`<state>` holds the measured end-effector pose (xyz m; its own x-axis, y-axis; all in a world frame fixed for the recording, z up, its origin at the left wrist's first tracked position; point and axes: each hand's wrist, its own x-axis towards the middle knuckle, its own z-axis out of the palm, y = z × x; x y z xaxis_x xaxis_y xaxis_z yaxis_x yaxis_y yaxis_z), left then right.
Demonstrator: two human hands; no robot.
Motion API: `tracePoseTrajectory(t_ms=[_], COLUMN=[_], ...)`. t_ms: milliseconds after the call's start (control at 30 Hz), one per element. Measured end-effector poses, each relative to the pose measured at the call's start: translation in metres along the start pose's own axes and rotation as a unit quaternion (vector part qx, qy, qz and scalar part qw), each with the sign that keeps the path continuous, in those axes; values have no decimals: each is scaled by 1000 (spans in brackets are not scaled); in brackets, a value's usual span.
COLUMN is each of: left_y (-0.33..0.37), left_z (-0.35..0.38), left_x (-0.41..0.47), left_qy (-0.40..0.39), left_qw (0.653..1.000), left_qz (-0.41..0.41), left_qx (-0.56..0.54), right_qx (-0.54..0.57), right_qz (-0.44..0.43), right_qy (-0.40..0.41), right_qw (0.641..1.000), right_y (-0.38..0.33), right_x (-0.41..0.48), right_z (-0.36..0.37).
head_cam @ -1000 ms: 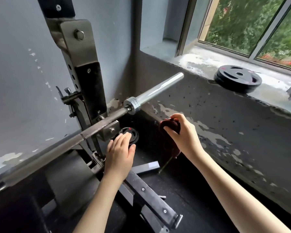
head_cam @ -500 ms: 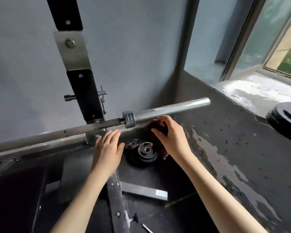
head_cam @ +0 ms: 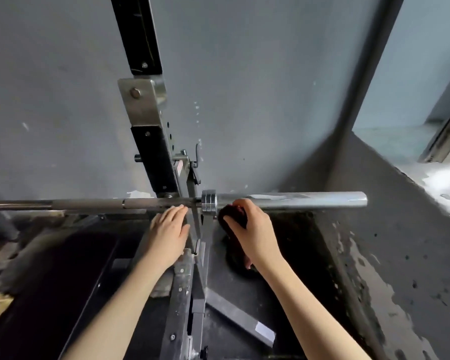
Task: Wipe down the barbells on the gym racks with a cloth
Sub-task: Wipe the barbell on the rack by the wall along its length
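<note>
Barbell (head_cam: pixel 140 203): lies level across the view, resting on the rack upright (head_cam: pixel 151 152) in front of a grey wall (head_cam: pixel 244 100). Its dull grip shaft runs off the left edge, and its bright, bare sleeve ends short of the corner by the window sill (head_cam: pixel 447 183). The upright is a black post with a bolted steel plate, leaning slightly left, with its steel base frame below. A dark bench pad (head_cam: pixel 63 281) lies lower left, beneath the shaft. The left hand (head_cam: pixel 166 235) is flat, fingers straight and together, and holds nothing. Its fingertips reach the lower edge of the shaft just left of the collar (head_cam: pixel 209 200); whether they touch it cannot be told. The right hand (head_cam: pixel 255 229) is curled round a bunched dark red cloth (head_cam: pixel 231 216), gripped just beneath the sleeve and right beside the collar, with one end of the cloth hanging below the wrist.
</note>
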<state>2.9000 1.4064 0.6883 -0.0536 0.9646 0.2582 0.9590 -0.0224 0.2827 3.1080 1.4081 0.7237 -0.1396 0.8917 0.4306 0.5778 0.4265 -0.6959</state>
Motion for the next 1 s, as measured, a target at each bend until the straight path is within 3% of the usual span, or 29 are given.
tracePoseTrajectory(t_ms=[367,533,700,867,1000], left_y=[-33,-46,-45,-31,-27], left_z=[57,68,69,71,71], left_x=[64,57,56,60,63], left_qy=[30,46,37,60,76], left_qw=[999,999,999,996,994], left_qz=[-35,5,-13,-61,-77], left_qx=[2,10,-25,-21,1], right_qx=[-64,-144,-181,-119,-125], right_qz=[-35,-102,-148,-37,-117], right_qy=[-8,-157,-139,-211,-135], right_qw=[997,972,962,969,976], right_y=[24,45,68,47,73], right_x=[109,95,94,144,117], right_z=[60,102,85,113,101])
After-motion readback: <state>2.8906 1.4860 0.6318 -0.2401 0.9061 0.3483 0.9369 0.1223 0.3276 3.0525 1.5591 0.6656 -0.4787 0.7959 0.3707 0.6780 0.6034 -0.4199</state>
